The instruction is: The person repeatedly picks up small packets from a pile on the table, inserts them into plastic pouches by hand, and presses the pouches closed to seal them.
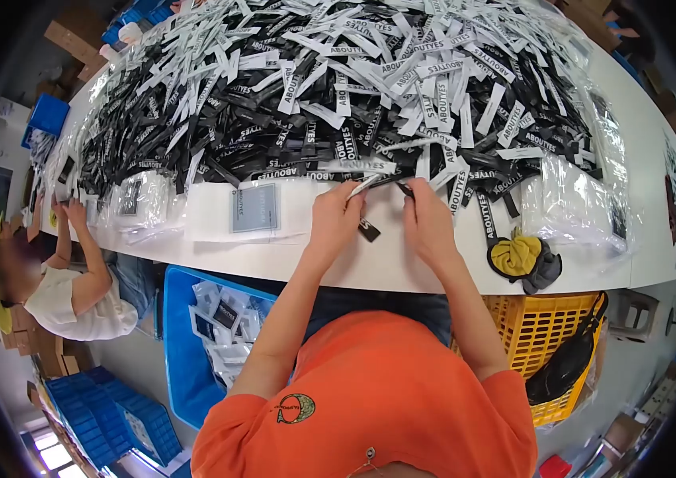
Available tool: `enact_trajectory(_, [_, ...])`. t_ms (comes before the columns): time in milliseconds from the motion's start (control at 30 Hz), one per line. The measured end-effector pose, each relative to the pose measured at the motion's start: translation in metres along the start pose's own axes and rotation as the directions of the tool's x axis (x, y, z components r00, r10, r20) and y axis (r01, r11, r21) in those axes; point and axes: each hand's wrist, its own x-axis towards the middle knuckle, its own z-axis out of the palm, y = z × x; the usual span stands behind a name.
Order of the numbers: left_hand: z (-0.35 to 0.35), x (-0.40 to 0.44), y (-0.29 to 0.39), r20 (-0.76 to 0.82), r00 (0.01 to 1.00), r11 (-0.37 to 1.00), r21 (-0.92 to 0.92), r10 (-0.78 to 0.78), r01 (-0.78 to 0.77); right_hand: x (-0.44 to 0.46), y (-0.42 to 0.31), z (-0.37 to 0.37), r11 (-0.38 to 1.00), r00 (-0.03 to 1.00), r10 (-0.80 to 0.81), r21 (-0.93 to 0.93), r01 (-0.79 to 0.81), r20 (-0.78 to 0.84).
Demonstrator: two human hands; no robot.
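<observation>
At the table's front edge, my left hand (336, 215) pinches a white strip, its fingers closed. Beside it on the right, my right hand (429, 217) is closed on the end of a black strip. A small black strip (368, 230) shows below the fingers, between the two hands. Just beyond them rises a large pile of black and white printed strips (338, 103). Left of my left hand lies a stack of clear bags with a grey label (256, 209).
Clear bags (143, 199) lie farther left, more bags (569, 203) at right. A yellow and grey cloth bundle (517, 256) sits at the edge. Below are a blue bin (183, 350) and a yellow basket (541, 319). Another person (83, 299) works at left.
</observation>
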Motion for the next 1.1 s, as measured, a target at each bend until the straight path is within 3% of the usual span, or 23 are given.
enact_trajectory(33, [-0.003,-0.001,0.006,0.004,1.000,1.000,-0.008,0.006,-0.006,0.000,0.001,0.005,0.984,0.993,-0.114,-0.139,0.110,-0.018])
enact_trajectory(167, [-0.016,0.021,0.002,-0.033,0.999,1.000,0.012,-0.019,0.019,0.021,-0.001,0.022,0.894,0.986,-0.138,-0.417,0.165,0.093])
enact_trajectory(267, [-0.037,0.024,0.000,-0.135,0.958,0.964,0.124,0.252,-0.236,0.022,0.011,0.029,0.890,0.975,-0.166,-0.402,0.213,0.148])
enact_trajectory(300, [-0.051,0.017,0.014,-0.082,0.970,0.951,0.229,0.229,-0.205,0.019,0.012,0.027,0.901,0.979,-0.144,-0.391,0.190,0.142])
enact_trajectory(367, [-0.065,0.008,0.007,-0.129,0.934,0.904,0.327,0.332,-0.276,0.010,0.013,0.020,0.919,0.987,-0.100,-0.369,0.141,0.126])
enact_trajectory(467, [-0.088,-0.006,0.001,-0.154,0.922,0.864,0.430,0.355,-0.261,-0.002,0.009,0.010,0.997,0.996,-0.007,0.078,0.014,-0.088])
enact_trajectory(533, [-0.107,-0.012,-0.012,-0.152,0.879,0.750,0.598,0.453,-0.283,-0.010,0.001,0.005,0.873,0.978,0.202,0.442,-0.206,0.058])
enact_trajectory(600, [-0.125,-0.013,-0.022,-0.126,0.919,0.783,0.574,0.374,-0.240,-0.021,-0.006,0.005,0.549,0.923,0.289,0.745,-0.378,0.255])
enact_trajectory(633, [-0.132,-0.014,-0.021,-0.093,0.934,0.798,0.553,0.344,-0.239,-0.024,-0.011,0.002,0.415,0.885,0.255,0.782,-0.465,0.390])
enact_trajectory(667, [-0.136,-0.014,-0.020,-0.061,0.947,0.813,0.532,0.315,-0.236,-0.023,-0.015,-0.005,0.519,0.827,0.244,0.652,-0.553,0.507])
enact_trajectory(733, [-0.139,-0.013,-0.017,-0.016,0.947,0.783,0.566,0.322,-0.257,-0.016,-0.031,0.005,0.891,0.941,0.208,0.345,-0.294,0.266])
enact_trajectory(767, [-0.141,-0.013,-0.016,0.007,0.945,0.767,0.582,0.327,-0.270,-0.008,-0.031,0.010,0.987,0.988,0.127,0.087,-0.135,0.091])
enact_trajectory(800, [-0.139,-0.013,-0.014,0.023,0.941,0.760,0.583,0.339,-0.288,0.005,-0.030,0.014,0.979,0.998,-0.007,-0.206,-0.005,-0.057])
enact_trajectory(833, [-0.133,-0.014,-0.011,0.038,0.936,0.753,0.583,0.351,-0.306,0.018,-0.029,0.019,0.866,0.971,-0.177,-0.494,0.078,-0.158])
enact_trajectory(933, [-0.128,-0.009,-0.011,0.058,0.936,0.652,0.702,0.346,-0.285,0.050,-0.028,0.040,0.801,0.862,-0.506,-0.395,0.449,-0.045])
enact_trajectory(1033, [-0.137,-0.003,-0.023,0.051,0.981,0.607,0.779,0.185,-0.155,0.058,-0.024,0.073,0.795,0.853,-0.509,-0.317,0.516,0.114])
enact_trajectory(1100, [-0.145,0.004,-0.019,0.053,0.999,0.677,0.735,0.000,-0.039,0.052,-0.033,0.067,0.772,0.830,-0.557,-0.369,0.518,-0.001])
